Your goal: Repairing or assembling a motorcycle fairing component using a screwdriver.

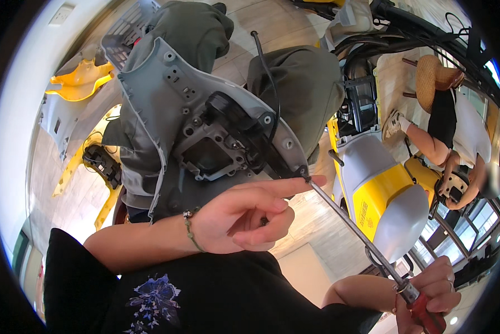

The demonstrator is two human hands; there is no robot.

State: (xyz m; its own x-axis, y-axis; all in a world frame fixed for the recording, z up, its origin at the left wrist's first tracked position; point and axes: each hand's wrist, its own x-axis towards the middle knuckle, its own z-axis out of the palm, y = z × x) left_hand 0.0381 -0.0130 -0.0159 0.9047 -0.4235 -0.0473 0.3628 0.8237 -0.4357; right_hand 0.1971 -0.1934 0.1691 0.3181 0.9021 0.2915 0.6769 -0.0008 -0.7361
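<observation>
A grey plastic scooter panel (pixel 216 83) lies across my lap, with a black lock-like mechanism and a square bracket (pixel 205 156) on it. My right hand (pixel 436 286) is wrapped round the red handle of a long screwdriver (pixel 353 225). Its shaft reaches up and left to a dark screw point (pixel 301 171) at the panel's lower right corner. Beside that tip, my left hand (pixel 244 214) stretches out its index finger, which touches the corner. Its other fingers are curled, with a small dark piece (pixel 264 221) just showing among them, too small to name.
A black cable (pixel 264 61) rises from the panel. On the right stands a yellow and grey scooter body (pixel 378 195); behind it a person (pixel 456 122) handles a part. Yellow panels (pixel 83 80) and a grey crate (pixel 125 33) are on the left.
</observation>
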